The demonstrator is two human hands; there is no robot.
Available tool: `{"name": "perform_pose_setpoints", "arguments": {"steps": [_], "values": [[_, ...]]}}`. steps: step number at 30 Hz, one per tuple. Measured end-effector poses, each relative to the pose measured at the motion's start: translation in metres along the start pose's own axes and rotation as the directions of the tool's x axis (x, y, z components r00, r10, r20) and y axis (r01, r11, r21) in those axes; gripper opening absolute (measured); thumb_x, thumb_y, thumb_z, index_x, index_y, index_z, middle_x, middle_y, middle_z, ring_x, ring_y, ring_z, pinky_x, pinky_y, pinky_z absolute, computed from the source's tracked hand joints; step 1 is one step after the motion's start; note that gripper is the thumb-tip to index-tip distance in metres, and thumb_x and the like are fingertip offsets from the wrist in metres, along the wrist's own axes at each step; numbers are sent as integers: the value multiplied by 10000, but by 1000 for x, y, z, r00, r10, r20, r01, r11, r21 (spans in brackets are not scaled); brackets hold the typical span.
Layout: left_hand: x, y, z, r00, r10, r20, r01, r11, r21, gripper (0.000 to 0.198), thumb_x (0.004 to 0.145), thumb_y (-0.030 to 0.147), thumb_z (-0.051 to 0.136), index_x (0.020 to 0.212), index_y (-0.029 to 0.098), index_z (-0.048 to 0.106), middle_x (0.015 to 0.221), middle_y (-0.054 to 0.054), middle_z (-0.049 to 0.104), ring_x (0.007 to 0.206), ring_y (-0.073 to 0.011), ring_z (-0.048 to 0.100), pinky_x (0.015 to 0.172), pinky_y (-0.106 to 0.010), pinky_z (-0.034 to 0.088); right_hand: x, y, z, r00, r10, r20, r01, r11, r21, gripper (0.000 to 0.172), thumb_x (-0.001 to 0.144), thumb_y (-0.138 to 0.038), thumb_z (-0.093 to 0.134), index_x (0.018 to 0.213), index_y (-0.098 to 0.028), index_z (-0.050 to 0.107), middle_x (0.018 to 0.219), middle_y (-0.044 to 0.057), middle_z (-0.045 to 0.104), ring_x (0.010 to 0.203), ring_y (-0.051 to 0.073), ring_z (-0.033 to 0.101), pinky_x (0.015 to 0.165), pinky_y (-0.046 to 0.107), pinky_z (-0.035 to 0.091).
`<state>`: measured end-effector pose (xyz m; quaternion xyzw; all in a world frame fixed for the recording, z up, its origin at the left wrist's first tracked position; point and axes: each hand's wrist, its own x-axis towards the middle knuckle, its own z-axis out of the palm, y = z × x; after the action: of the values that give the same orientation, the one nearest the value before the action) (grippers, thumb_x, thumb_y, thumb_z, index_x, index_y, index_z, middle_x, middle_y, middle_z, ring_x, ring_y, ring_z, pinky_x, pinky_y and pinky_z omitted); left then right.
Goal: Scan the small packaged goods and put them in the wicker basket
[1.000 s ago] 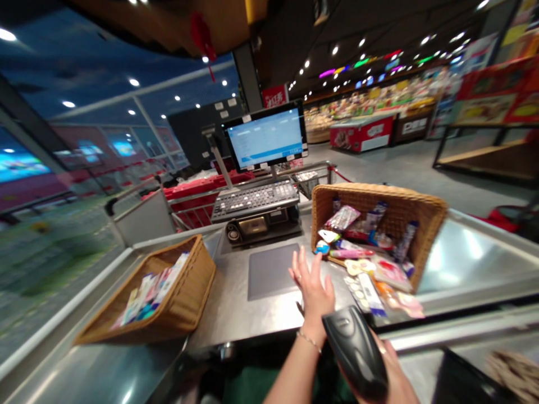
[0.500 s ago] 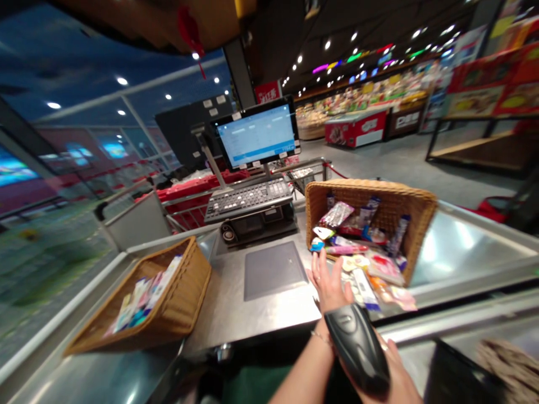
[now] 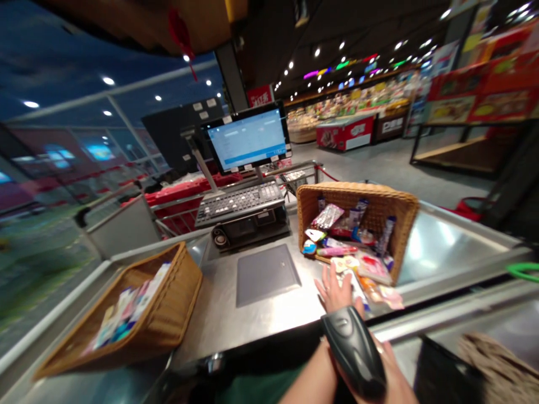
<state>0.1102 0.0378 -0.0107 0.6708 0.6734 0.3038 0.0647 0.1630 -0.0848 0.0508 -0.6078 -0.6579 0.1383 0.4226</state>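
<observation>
Two hands are at a steel shop counter. The left hand (image 3: pixel 337 294) is open, with its fingers spread, and it lies on the front of a pile of snack packets (image 3: pixel 366 269). The right hand (image 3: pixel 393 367) is closed around a black barcode scanner (image 3: pixel 352 350), and the scanner's top points up toward the pile.

The pile spills out of a big wicker basket (image 3: pixel 357 196). This basket lies tipped on its side on the counter, with its open top facing the person. Some bright packets and tubes are inside it, and more lie on the steel just in front of it.

To the left, a second wicker basket (image 3: pixel 168 297) sits on the counter, and it is tilted too. It holds a row of small colored packs (image 3: pixel 124 311). Between the two baskets lies a flat gray pad (image 3: pixel 266 275).

Behind the pad stands a till with a keyboard (image 3: pixel 238 203) and a bright screen (image 3: pixel 246 139). Past the till are red baskets (image 3: pixel 181 210) behind a metal rail. Far away, a red freezer chest (image 3: pixel 345 133) stands in front of shelves of food. A green ring (image 3: pixel 522 271) shows at the right edge.
</observation>
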Motion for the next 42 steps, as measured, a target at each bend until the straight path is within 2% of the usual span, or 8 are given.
{"name": "perform_pose_setpoints", "arguments": {"steps": [5, 10, 16, 20, 22, 30, 37, 42], "values": [[-2, -10, 32, 996, 21, 87, -32, 991, 127, 635, 510, 108, 680, 1086, 375, 674, 1556, -6, 386, 1453, -373, 277, 1129, -658, 262, -4, 24, 6, 992, -63, 107, 73, 993, -91, 475, 744, -430, 624, 1177, -242, 680, 1205, 95, 709, 1229, 308, 600, 1004, 457, 510], [-3, -11, 41, 981, 75, 178, -102, 983, 151, 675, 476, 161, 741, 1111, 375, 663, 1587, -19, 321, 1461, -403, 232, 1117, -689, 270, -16, 51, 12, 939, -221, 264, 268, 951, -157, 500, 894, -400, 461, 1285, -121, 599, 1375, 144, 587, 1297, 312, 532, 1021, 530, 480], [-7, -11, 22, 976, 131, 173, -151, 983, 108, 434, 600, 178, 710, 992, 365, 701, 1581, 4, 324, 1467, -382, 224, 1151, -678, 224, -14, 39, 8, 938, -228, 260, 277, 946, -167, 549, 909, -398, 460, 1352, -80, 519, 1423, 167, 534, 1334, 314, 487, 1023, 527, 477], [-2, -23, 0, 988, -14, 153, 1, 996, 84, 154, 714, 245, 675, 832, 330, 728, 1505, -17, 455, 1451, -375, 275, 1149, -652, 238, -13, 33, 6, 949, -176, 261, 217, 966, -139, 569, 918, -419, 443, 1385, -96, 482, 1429, 174, 528, 1332, 306, 494, 1050, 545, 445], [2, -28, -10, 990, -61, 128, 48, 994, 96, 101, 737, 285, 674, 823, 296, 724, 1515, -48, 442, 1455, -385, 264, 1140, -670, 227, -14, 31, 7, 946, -174, 273, 215, 968, -127, 564, 921, -424, 439, 1385, -107, 483, 1428, 177, 528, 1325, 307, 502, 1048, 561, 439], [19, -7, -20, 984, -159, 78, 147, 980, 137, 472, 686, 382, 730, 1087, 139, 675, 1484, -264, 422, 1449, -419, 260, 1105, -723, 197, -13, 27, 11, 945, -226, 236, 259, 959, -117, 515, 925, -432, 450, 1349, -148, 524, 1391, 150, 572, 1299, 304, 530, 1004, 575, 477], [24, -21, -36, 983, -175, 62, 160, 969, 190, 317, 683, 214, 703, 991, 138, 710, 1452, -267, 464, 1444, -386, 294, 1113, -693, 204, -14, 29, 13, 944, -181, 277, 222, 967, -124, 523, 923, -433, 468, 1365, -159, 522, 1423, 127, 543, 1330, 287, 498, 1054, 536, 445], [23, -33, -45, 987, -148, 60, 132, 967, 219, 303, 730, 281, 687, 997, 142, 724, 1458, -234, 472, 1438, -379, 302, 1118, -680, 230, -16, 26, 14, 946, -165, 278, 201, 974, -106, 537, 913, -427, 476, 1375, -156, 503, 1436, 137, 528, 1327, 291, 501, 1039, 543, 456]]}}
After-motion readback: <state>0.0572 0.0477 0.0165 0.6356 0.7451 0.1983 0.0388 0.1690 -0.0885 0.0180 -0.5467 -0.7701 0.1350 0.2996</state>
